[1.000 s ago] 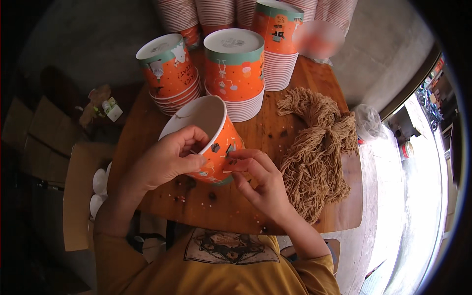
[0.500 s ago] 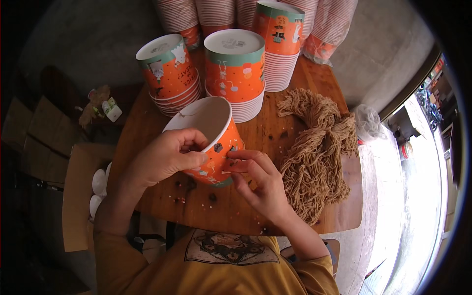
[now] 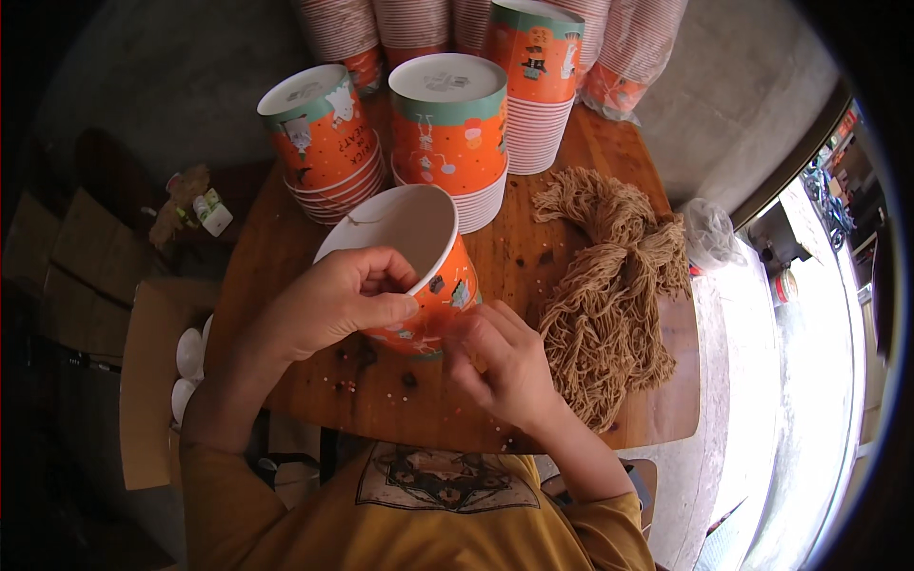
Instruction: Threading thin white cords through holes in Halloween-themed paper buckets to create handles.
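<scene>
My left hand is closed over the near rim of an orange paper bucket, with the thumb outside and the fingers inside. The bucket is tilted, showing its white inside toward the far left. A thin string lies against the inner wall near the far rim. Close to the bucket's right side, my right hand is closed with curled fingers, slightly blurred. Whatever it pinches is hidden. To its right lies a thick bundle of brown twine.
Upside-down stacks of orange-and-green buckets stand behind on the wooden table. Bagged stacks lean at the back wall. Small pale and red bits are scattered near the front edge. An open cardboard box sits at left.
My right hand has drawn slightly down, its extended fingers curling into a closed shape. The bucket has shifted slightly right, still in my left hand.
</scene>
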The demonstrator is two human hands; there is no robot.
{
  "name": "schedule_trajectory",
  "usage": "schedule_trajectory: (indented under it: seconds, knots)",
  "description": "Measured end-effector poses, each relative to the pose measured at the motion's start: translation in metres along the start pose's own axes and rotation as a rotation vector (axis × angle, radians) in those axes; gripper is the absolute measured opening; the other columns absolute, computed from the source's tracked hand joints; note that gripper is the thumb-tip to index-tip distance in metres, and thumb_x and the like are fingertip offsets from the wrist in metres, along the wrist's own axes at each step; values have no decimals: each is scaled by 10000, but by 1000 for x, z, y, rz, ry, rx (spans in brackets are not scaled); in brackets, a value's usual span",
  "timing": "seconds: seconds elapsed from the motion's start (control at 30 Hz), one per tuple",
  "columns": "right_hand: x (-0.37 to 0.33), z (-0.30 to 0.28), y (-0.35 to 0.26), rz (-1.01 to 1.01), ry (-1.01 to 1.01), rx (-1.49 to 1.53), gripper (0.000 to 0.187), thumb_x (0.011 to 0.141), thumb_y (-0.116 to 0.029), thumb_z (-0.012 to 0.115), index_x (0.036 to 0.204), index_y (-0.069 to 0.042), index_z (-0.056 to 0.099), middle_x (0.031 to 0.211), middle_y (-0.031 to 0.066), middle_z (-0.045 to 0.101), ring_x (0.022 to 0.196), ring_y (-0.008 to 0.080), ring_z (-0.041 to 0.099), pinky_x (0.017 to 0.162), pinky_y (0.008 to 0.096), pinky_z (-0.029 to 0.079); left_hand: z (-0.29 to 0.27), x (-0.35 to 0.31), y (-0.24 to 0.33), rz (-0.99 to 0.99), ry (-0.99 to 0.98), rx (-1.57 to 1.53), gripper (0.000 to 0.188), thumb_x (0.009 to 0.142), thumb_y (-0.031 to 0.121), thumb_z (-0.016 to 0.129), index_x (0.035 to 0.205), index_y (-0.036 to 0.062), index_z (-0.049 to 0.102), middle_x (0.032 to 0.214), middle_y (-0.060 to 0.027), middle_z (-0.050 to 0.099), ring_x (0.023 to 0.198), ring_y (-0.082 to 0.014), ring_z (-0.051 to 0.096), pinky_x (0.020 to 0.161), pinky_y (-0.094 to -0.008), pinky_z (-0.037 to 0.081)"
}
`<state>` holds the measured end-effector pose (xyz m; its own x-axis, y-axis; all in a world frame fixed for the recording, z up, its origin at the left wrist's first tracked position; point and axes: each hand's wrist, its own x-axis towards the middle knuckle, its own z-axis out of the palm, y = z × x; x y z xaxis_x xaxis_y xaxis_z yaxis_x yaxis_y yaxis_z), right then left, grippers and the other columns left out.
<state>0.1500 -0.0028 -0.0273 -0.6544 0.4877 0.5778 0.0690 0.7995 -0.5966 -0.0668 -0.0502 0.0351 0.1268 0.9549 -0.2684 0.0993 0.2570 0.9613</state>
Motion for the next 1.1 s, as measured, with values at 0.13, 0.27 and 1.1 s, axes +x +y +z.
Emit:
schedule_trajectory:
  seconds: [0.13, 0.27, 1.1]
  knots:
    - [1, 9, 1, 126, 189, 35, 124, 818, -11, 655, 920, -10, 585, 796, 128, 609, 648, 238, 610, 576, 332, 490, 3, 0, 1, -6, -27, -35, 202, 893, 74, 666, 1062, 8, 577, 976, -4, 616, 885, -52, 577, 787, -211, 487]
    - [5, 12, -3, 244, 226, 22, 116, 812, -89, 664, 900, -53, 598, 715, 104, 610, 631, 285, 610, 568, 390, 501, 6, 1, 0, 2, -52, -76, 202, 895, 64, 663, 1058, 24, 551, 988, -4, 604, 907, -55, 578, 804, -218, 492]
    - [8, 13, -4, 461, 164, 252, 118, 855, -124, 639, 846, -23, 578, 689, 160, 630, 547, 253, 633, 529, 331, 492, 16, 1, -8, 19, -97, -68, 344, 921, 26, 600, 1249, -24, 507, 1122, -68, 595, 1023, -123, 587, 896, -282, 521]
